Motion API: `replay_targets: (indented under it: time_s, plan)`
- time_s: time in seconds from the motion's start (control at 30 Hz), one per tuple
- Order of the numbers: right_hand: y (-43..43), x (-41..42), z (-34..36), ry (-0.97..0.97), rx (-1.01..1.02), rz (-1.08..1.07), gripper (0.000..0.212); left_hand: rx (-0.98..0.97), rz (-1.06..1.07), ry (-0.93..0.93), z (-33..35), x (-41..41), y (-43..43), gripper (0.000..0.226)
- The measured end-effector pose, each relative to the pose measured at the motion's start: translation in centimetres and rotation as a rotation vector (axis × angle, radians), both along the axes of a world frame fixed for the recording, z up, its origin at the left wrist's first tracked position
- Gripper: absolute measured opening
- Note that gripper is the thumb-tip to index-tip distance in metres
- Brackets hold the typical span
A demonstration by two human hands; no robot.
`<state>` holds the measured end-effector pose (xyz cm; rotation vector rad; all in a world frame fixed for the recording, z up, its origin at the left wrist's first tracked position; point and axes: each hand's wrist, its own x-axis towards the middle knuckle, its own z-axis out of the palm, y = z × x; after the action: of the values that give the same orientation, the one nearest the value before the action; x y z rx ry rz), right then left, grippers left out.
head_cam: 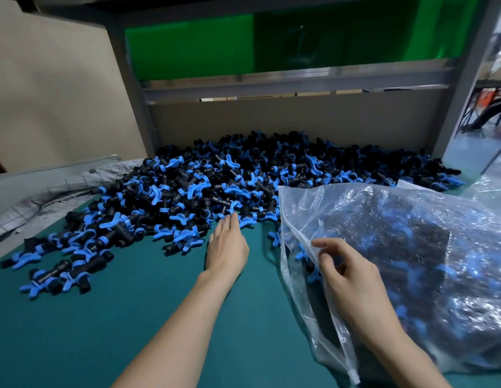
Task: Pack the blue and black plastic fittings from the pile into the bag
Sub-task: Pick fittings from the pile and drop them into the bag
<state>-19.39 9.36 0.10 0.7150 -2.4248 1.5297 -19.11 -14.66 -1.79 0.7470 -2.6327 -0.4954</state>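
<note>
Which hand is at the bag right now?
The right hand, its fingers curled on the clear bag at its open edge; the left hand lies flat, reaching the pile of fittings.

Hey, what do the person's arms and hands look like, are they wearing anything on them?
Nothing is worn. The left hand and right hand are bare, with no gloves and no rings that I can see. The left forearm and right forearm are uncovered down to the frame's edge: no sleeves, watch, bracelet or markings in view.
</note>
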Motion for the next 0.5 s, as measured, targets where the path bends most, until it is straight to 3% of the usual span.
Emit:
replay_targets:
  time_s: [0.3, 0.5]
  plan:
    - [0.0, -0.2, -0.2, -0.009, 0.015, -0.017, 0.022, 0.084, 0.071, 0.046, 0.1, -1.1, -1.4, 0.041]
    - [0.0, -0.1, 0.1, -0.003, 0.040, -0.012, 0.022, -0.043, 0.013, 0.097, -0.8, 0.7, -0.8, 0.029]
